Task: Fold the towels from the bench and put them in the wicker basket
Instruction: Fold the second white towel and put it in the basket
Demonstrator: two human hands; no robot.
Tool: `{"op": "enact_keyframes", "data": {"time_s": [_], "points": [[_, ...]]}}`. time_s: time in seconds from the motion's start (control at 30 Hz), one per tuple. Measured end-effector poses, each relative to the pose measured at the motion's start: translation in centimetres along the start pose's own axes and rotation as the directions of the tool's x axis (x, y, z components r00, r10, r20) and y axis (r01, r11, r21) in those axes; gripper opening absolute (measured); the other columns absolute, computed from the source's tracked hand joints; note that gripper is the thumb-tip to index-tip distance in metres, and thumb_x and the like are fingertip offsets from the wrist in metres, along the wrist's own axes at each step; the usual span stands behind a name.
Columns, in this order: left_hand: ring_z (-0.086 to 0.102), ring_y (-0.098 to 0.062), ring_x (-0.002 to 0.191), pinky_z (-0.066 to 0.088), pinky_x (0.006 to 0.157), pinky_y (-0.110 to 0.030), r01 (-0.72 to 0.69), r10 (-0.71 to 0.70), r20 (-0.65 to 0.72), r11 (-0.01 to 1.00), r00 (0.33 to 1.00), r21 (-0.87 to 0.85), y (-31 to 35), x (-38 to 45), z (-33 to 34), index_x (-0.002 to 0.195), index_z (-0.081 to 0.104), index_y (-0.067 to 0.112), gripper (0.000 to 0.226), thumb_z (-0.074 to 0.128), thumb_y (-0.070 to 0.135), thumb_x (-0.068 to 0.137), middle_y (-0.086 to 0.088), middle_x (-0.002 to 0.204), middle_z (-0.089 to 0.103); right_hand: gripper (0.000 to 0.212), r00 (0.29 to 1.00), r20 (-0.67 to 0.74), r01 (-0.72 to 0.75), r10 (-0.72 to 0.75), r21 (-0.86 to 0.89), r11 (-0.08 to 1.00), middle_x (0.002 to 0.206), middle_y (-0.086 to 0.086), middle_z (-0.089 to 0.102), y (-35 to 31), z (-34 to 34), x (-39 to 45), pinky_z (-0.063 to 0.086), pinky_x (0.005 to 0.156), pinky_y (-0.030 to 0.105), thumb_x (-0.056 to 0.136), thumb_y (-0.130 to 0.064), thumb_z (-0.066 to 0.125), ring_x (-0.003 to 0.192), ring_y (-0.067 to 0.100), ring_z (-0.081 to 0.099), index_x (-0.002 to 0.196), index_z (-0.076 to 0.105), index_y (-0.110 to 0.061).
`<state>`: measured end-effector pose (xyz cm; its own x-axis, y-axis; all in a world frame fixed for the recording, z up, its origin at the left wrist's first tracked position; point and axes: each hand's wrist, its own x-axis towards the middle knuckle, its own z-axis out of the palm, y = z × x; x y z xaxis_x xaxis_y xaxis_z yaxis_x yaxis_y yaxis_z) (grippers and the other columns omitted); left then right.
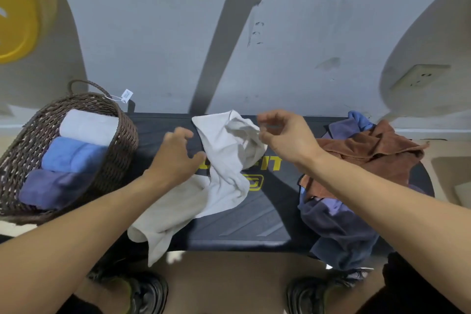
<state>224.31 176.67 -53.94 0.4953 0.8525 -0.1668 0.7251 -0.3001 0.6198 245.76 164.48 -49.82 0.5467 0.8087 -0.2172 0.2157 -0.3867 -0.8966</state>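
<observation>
At the near bench (254, 232) edge the white towel (224, 160) droops crumpled, running up between both hands. Left hand (178, 153), fingers curled but loose, holds nothing; right hand (285, 135) pinches its far corner. Best spread it flat first; beyond the left fingers, the wicker basket (117, 150) waits.

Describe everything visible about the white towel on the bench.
The white towel is plain, soft-looking cloth, unfolded and crumpled. It lies across the middle of the dark bench, its near end hanging over the front edge. The right hand pinches its far edge; the left hand is at its left side, contact unclear. It partly covers the bench's yellow lettering.
</observation>
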Motion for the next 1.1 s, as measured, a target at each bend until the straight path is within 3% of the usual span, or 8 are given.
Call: {"op": "enact_keyframes", "data": {"time_s": [0.1, 0.2, 0.33, 0.53, 0.7, 0.83, 0.97, 1.1], "points": [[0.053, -0.009, 0.077, 0.045, 0.075, -0.029, -0.171, 0.164, 0.188, 0.985, 0.968, 0.023, -0.2, -2.4, 2.0, 0.086, 0.061, 0.021, 0.021, 0.078, 0.029, 0.076, 0.011, 0.08, 0.056, 0.013, 0.978, 0.172, -0.031, 0.119, -0.443, 0.896, 0.092, -0.008, 0.071, 0.9, 0.2, -0.4, 0.05, 0.075, 0.022, 0.077, -0.022, 0.072, 0.086, 0.014, 0.068, 0.089, 0.068, -0.022], [0.049, -0.007, 0.078, 0.037, 0.07, -0.025, -0.184, 0.14, 0.369, 0.979, 0.919, 0.086, -1.1, -4.8, 4.0, 0.09, 0.055, 0.022, 0.036, 0.078, 0.045, 0.074, 0.012, 0.088, 0.051, 0.033, 0.888, 0.332, -0.019, 0.318, -0.664, 0.747, 0.101, 0.01, 0.074, 2.3, 1.7, -1.3, 0.056, 0.077, 0.032, 0.077, -0.035, 0.073, 0.078, 0.026, 0.068, 0.098, 0.068, -0.009], [0.043, -0.008, 0.081, 0.031, 0.063, -0.018, -0.185, 0.102, 0.449, 0.972, 0.888, 0.146, -2.0, -5.4, 4.9, 0.098, 0.044, 0.029, 0.043, 0.076, 0.049, 0.076, 0.01, 0.095, 0.045, 0.045, 0.834, 0.395, -0.175, 0.385, -0.472, 0.864, 0.099, 0.014, 0.073, 4.7, 4.6, -3.4, 0.057, 0.073, 0.039, 0.083, -0.04, 0.075, 0.062, 0.022, 0.062, 0.108, 0.061, -0.005], [0.057, 0.004, 0.069, 0.039, 0.063, -0.015, 0.067, 0.012, 0.529, 0.989, 0.848, -0.13, -0.5, -5.3, 3.9, 0.088, 0.053, 0.031, 0.045, 0.083, 0.054, 0.063, 0.018, 0.076, 0.06, 0.024, 0.951, 0.251, -0.153, 0.182, -0.131, 0.98, 0.079, 0.013, 0.072, 4.1, 7.1, -4.3, 0.058, 0.066, 0.038, 0.094, -0.023, 0.062, 0.063, 0.019, 0.068, 0.091, 0.061, 0.001], [0.067, -0.001, 0.066, 0.051, 0.059, -0.016, 0.218, -0.098, 0.268, 0.857, 0.958, -0.466, 0.1, -4.9, 3.2, 0.09, 0.07, 0.022, 0.013, 0.073, 0.034, 0.087, 0.005, 0.074, 0.074, 0.02, 0.946, 0.316, -0.152, 0.069, 0.246, 0.957, 0.088, 0.003, 0.071, 1.4, 7.6, -3.3, 0.058, 0.078, 0.029, 0.095, 0.002, 0.054, 0.079, 0.015, 0.068, 0.111, 0.063, -0.007], [0.068, -0.015, 0.062, 0.056, 0.059, -0.029, 0.358, -0.267, 0.249, 0.797, 0.931, -0.486, -0.6, -3.9, 1.8, 0.09, 0.069, 0.01, 0.013, 0.065, 0.022, 0.093, -0.007, 0.074, 0.074, 0.012, 0.994, 0.024, -0.108, 0.107, 0.068, 0.992, 0.096, 0.005, 0.072, 2.8, 6.7, -1.8, 0.058, 0.085, 0.044, 0.091, -0.004, 0.055, 0.08, 0.016, 0.064, 0.096, 0.065, -0.009], [0.069, -0.022, 0.072, 0.059, 0.063, -0.037, 0.488, -0.456, 0.18, 0.767, 0.871, -0.417, -2.4, -3.0, 1.1, 0.089, 0.067, 0.009, 0.014, 0.06, 0.021, 0.093, -0.01, 0.081, 0.072, 0.023, 0.926, 0.125, -0.33, 0.357, -0.192, 0.924, 0.093, 0.0, 0.064, 5.4, 6.4, -1.3, 0.056, 0.085, 0.039, 0.081, -0.018, 0.072, 0.087, 0.022, 0.063, 0.1, 0.062, -0.01], [0.068, -0.029, 0.072, 0.056, 0.058, -0.035, 0.615, -0.583, 0.217, 0.67, 0.783, -0.416, -3.8, -2.5, 0.5, 0.089, 0.067, 0.005, 0.019, 0.049, 0.008, 0.09, -0.016, 0.083, 0.07, 0.037, 0.959, 0.106, -0.191, 0.264, -0.449, 0.873, 0.095, 0.004, 0.068, 6.4, 6.9, -0.9, 0.051, 0.079, 0.032, 0.082, -0.035, 0.074, 0.098, 0.026, 0.064, 0.103, 0.063, -0.006]]}}
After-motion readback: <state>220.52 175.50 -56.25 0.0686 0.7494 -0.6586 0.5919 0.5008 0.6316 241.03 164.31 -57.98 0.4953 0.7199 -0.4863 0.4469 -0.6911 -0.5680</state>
